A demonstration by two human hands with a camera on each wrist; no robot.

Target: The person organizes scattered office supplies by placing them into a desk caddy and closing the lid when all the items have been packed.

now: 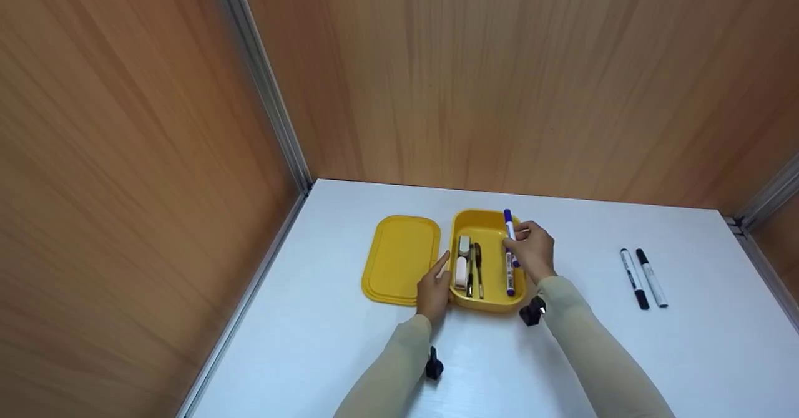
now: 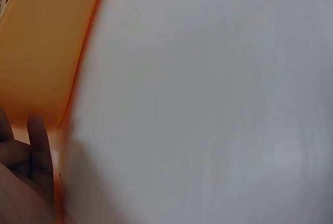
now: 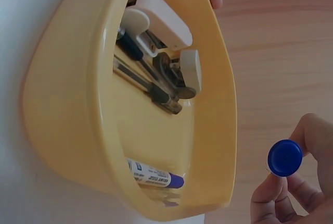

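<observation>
An open yellow box [image 1: 487,218] stands on the white table, its lid [image 1: 399,259] lying flat to its left. My right hand [image 1: 521,237] pinches a blue-capped marker [image 1: 509,221] over the box's right side; its round blue cap [image 3: 284,157] shows between my fingertips [image 3: 312,130]. A second blue marker [image 3: 153,174] lies inside along the right wall. White erasers [image 3: 161,18] and dark pens [image 3: 145,78] fill the left part. My left hand [image 1: 440,268] rests against the box's left front wall [image 2: 41,52] with straight fingers [image 2: 39,151].
Two black-capped markers [image 1: 633,277] [image 1: 651,277] lie side by side on the table [image 1: 593,355] to the right. Wooden walls enclose the table at the back and on both sides. Small black wrist cameras [image 1: 532,312] sit on both sleeves.
</observation>
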